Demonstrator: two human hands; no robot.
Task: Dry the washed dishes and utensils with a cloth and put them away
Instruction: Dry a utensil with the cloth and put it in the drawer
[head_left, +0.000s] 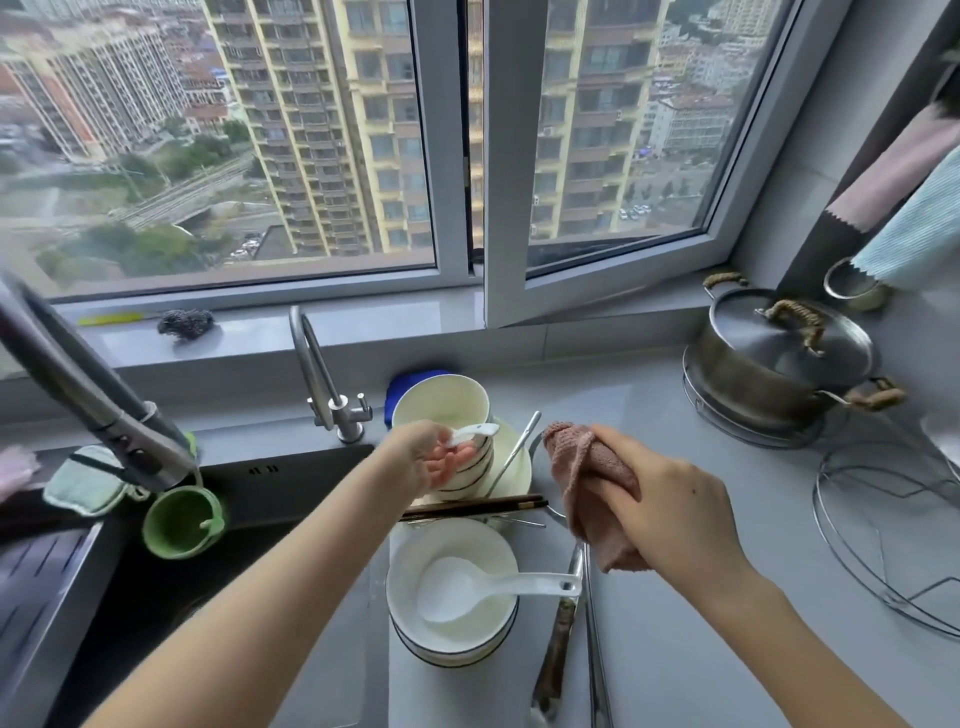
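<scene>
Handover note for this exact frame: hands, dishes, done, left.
Left hand holds a small white spoon over the striped bowl stack.
Right hand grips the pink cloth.
Chopsticks lie between the stacks; a white ladle rests in the near bowls.
Done: nothing visibly put away.
Left: dry spoon, bowls, ladle, chopsticks; store all.

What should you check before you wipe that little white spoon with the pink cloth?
1. Little white spoon held in the left hand: ok.
2. Pink cloth gripped in the right hand: ok.
3. Cloth touching the spoon: not ok, they are apart.
4. Spoon lifted clear of the striped bowls behind it: cannot tell.
5. Spoon still wet: cannot tell.
</scene>
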